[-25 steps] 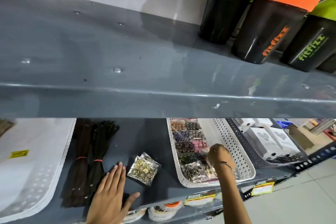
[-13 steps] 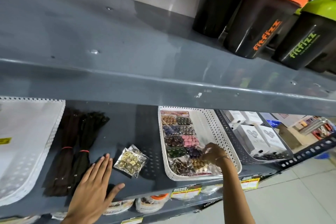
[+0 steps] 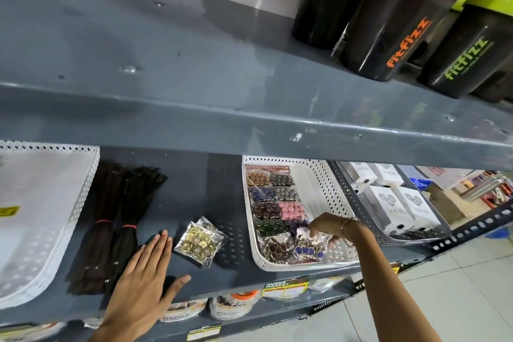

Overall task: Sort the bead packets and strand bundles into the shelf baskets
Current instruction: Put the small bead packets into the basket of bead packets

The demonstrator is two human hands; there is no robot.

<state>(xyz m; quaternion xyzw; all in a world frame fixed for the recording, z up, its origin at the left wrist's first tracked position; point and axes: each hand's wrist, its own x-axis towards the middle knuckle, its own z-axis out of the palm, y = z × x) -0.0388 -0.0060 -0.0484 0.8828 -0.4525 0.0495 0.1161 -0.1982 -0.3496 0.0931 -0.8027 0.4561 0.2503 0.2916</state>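
A white perforated basket on the lower shelf holds rows of coloured bead packets. My right hand reaches into its front part, fingers pinched on the top edge of a clear packet of blue beads lying in the basket's front right corner. A gold bead packet lies loose on the grey shelf, left of that basket. My left hand rests flat on the shelf, fingers apart, between this packet and two dark strand bundles tied with red bands.
A second white basket with a yellow label stands at the far left. A dark grey basket with white boxes sits at the right. The upper shelf edge overhangs, carrying black shaker bottles. Packaged goods show below the shelf front.
My right hand has come down from above the basket's middle to its front, and the blue bead packet now lies there. My left hand has stayed flat on the shelf.
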